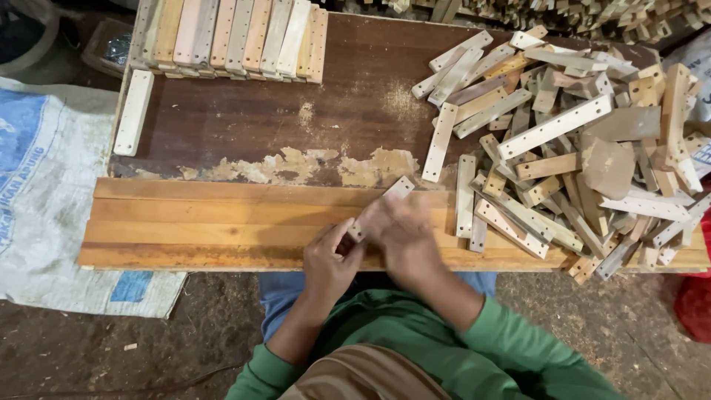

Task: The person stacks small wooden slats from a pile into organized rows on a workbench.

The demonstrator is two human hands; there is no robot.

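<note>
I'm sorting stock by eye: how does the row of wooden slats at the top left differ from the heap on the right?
The row of slats lies parallel, edge to edge; the heap of slats is jumbled, crossing at all angles. The row is compact; the heap sprawls over the table. Both hold pale and brownish drilled strips.

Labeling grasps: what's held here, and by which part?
A wooden slat: left hand pinches its near end, right hand lies over its middle; the far end sticks out free.
</note>
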